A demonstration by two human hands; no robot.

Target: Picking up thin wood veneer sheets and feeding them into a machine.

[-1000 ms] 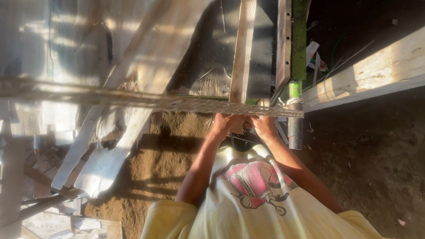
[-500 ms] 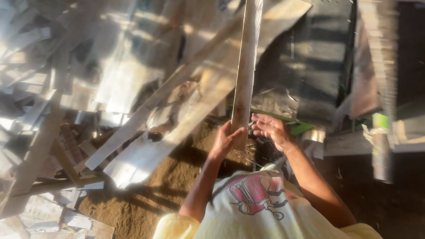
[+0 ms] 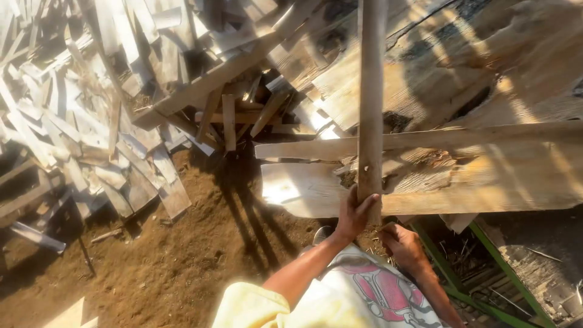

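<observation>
Left hand [image 3: 354, 214] has its grip wrapped round the near end of a long wooden slat [image 3: 369, 109], which points away over the plank pile [image 3: 486, 164]. Right hand [image 3: 404, 246] is off it now, fingers loosely curled, just below. Half a sec ago both were at the slat; the wire mesh is gone from view. Scrap wood [image 3: 79, 121] lies on the dirt at left.
</observation>
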